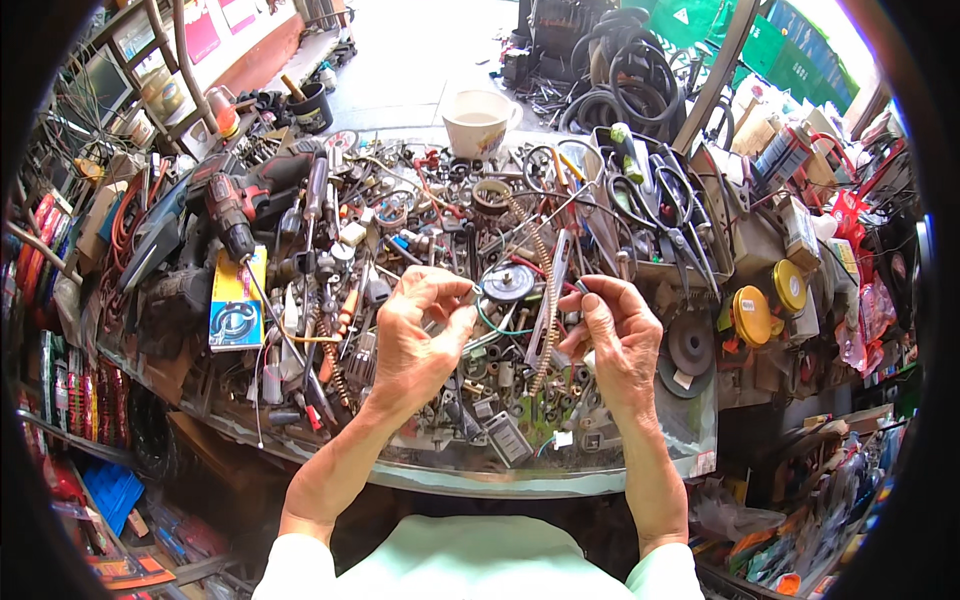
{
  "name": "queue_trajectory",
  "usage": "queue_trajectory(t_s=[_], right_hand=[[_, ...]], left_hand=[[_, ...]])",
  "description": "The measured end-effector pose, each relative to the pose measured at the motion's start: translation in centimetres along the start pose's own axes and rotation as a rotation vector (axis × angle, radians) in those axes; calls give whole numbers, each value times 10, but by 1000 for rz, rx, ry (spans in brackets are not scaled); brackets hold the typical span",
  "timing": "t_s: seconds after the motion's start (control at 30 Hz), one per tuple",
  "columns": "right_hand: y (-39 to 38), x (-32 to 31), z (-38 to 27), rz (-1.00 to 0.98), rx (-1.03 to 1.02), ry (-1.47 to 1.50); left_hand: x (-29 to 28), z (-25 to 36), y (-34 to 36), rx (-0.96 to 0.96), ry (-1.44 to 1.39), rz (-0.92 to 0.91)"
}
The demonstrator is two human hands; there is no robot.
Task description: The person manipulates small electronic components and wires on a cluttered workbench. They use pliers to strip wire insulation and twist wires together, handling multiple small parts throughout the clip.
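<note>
My left hand (425, 325) is raised over the cluttered bench with thumb and index finger pinched. A small pale piece sits at those fingertips, too small to name. A thin green wire (490, 322) curves down from beside them; whether it is held, I cannot tell. Level with it, my right hand (620, 340) pinches a small greyish piece that I cannot make out. Between the hands lie a round grey disc (508, 283) and a long brownish coil spring (549, 300). Loose bolts, nuts and metal parts spread under both hands.
A red-and-black cordless drill (240, 205) lies left, above a yellow-and-blue box (238, 300). A white cup (478, 122) stands at the back. Black-handled scissors (675, 235) rest in a tray at right, near grinding discs (692, 342). The glass tabletop edge (500, 483) runs in front of me.
</note>
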State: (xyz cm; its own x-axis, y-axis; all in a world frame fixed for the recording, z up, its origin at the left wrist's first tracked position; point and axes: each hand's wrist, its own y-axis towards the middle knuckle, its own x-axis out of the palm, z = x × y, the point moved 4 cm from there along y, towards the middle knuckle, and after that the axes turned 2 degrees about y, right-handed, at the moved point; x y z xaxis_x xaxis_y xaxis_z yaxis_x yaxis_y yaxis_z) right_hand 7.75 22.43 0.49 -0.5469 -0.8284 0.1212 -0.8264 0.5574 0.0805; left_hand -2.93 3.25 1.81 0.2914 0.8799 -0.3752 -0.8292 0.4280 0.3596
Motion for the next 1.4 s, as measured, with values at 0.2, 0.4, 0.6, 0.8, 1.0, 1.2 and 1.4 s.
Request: queue_trajectory(t_s=[0.2, 0.4, 0.6, 0.8, 1.0, 1.2, 1.4], right_hand=[[-6, 4, 8, -81, 30, -24], [-10, 14, 4, -66, -209, -410], [-10, 15, 4, -102, -264, -390], [-4, 5, 1, -28, -231, -431], [-7, 13, -3, -28, -405, -524], [-7, 8, -1, -21, -216, -502], [-4, 7, 2, -47, -156, -246]], left_hand=[[3, -5, 0, -76, 107, 35], [-5, 3, 4, 78, -26, -192], [-7, 7, -4, -428, -400, -594], [9, 14, -12, 68, 167, -698], [33, 12, 7, 195, 294, -299], [59, 13, 5, 155, 703, -355], [58, 3, 2, 114, 575, -295]])
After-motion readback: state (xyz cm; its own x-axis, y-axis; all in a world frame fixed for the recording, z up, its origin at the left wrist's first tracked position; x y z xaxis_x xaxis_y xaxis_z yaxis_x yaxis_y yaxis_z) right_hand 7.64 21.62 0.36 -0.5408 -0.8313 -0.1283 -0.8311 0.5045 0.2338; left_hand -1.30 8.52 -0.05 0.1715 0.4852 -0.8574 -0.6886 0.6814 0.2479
